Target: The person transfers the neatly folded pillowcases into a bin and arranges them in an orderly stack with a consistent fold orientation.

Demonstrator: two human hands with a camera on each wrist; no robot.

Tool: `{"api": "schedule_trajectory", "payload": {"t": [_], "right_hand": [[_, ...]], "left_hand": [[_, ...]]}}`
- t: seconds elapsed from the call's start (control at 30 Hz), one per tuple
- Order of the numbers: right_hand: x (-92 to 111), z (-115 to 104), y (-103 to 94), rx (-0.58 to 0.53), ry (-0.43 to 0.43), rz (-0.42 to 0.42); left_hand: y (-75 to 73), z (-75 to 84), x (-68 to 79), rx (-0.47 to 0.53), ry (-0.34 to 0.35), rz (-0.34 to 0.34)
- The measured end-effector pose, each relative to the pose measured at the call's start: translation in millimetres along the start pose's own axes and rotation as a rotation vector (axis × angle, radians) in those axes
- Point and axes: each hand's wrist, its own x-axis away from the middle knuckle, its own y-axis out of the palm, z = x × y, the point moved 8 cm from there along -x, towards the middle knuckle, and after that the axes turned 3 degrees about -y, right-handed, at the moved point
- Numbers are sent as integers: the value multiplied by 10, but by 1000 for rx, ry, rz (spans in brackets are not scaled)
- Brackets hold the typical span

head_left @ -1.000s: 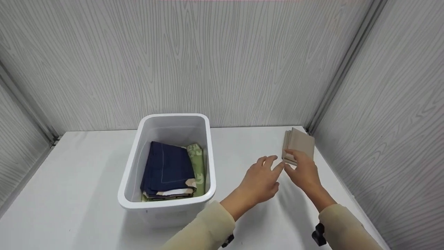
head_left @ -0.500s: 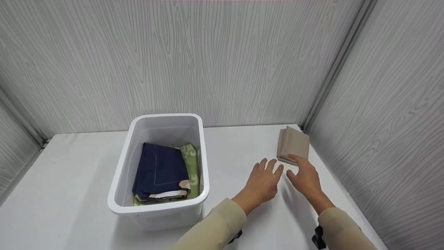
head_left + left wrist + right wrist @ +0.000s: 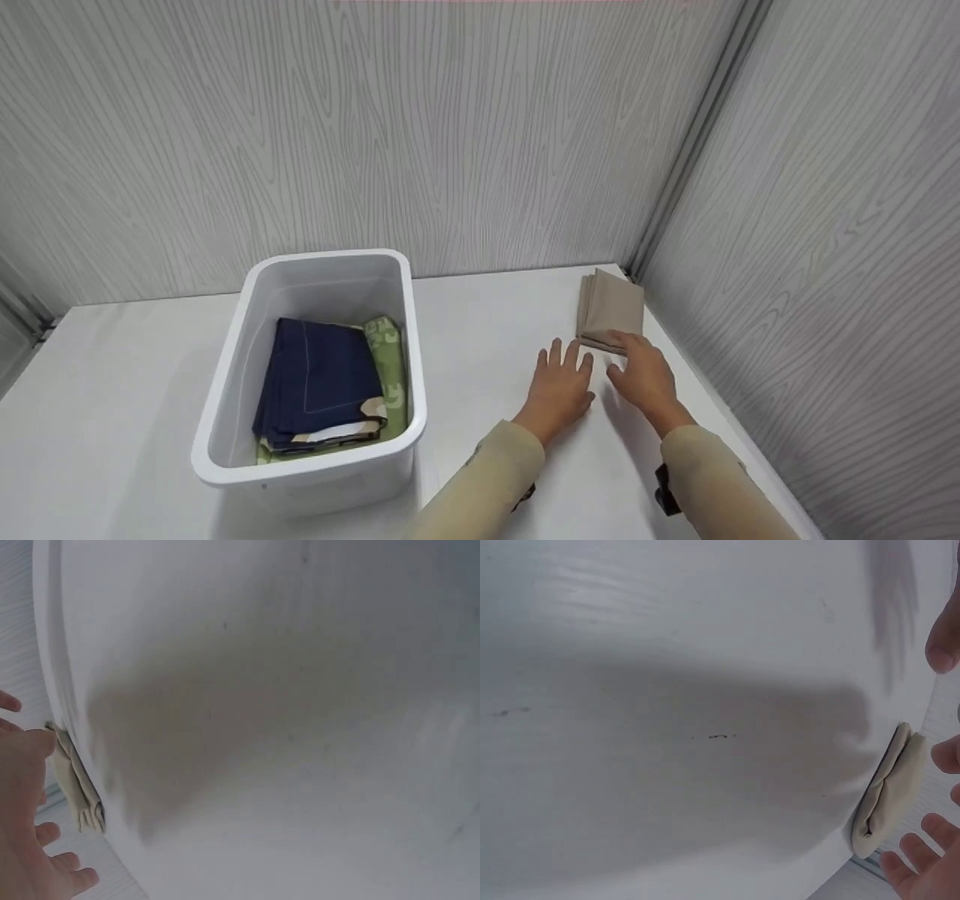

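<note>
A folded beige cloth (image 3: 621, 301) lies in layers on the white table, near its far right corner. My right hand (image 3: 645, 379) is in front of it, fingers loosely bent; in the head view the fingertips overlap its near edge, while the right wrist view has a gap between the fingers and the cloth (image 3: 891, 791). To the left, my left hand (image 3: 556, 390) has its fingers spread and straight, holding nothing, just short of the cloth's near left corner. Part of that hand (image 3: 22, 802) shows at the left wrist view's edge, beside the cloth (image 3: 75, 784).
On the left stands a white plastic bin (image 3: 416, 360). Inside it lie a folded navy cloth (image 3: 330, 375) and a green patterned cloth (image 3: 388, 360). Grey wood-grain panels (image 3: 450, 135) rise behind and to the right of the table (image 3: 480, 315).
The head view has swung right, so the bin and beige cloth appear farther left. My hands have drawn slightly apart, and the left fingers have spread. The beige cloth stays in its corner.
</note>
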Motion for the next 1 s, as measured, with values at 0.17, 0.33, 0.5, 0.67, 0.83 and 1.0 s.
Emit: {"api": "schedule_trajectory", "payload": {"t": [0.17, 0.33, 0.5, 0.67, 0.83, 1.0], "right_hand": [[-74, 44, 161, 17, 4, -26], [-85, 92, 272, 2, 22, -63], [-85, 98, 312, -7, 13, -97], [-46, 81, 328, -6, -8, -128], [1, 99, 370, -24, 13, -169], [1, 69, 395, -50, 13, -189]], "left_hand": [[106, -127, -50, -52, -13, 0], [162, -191, -95, -120, -7, -17], [195, -181, -140, -117, 14, -48], [218, -172, -160, -86, 26, -44], [199, -181, -136, -75, 43, -5], [168, -180, -136, -69, 65, -4]]}}
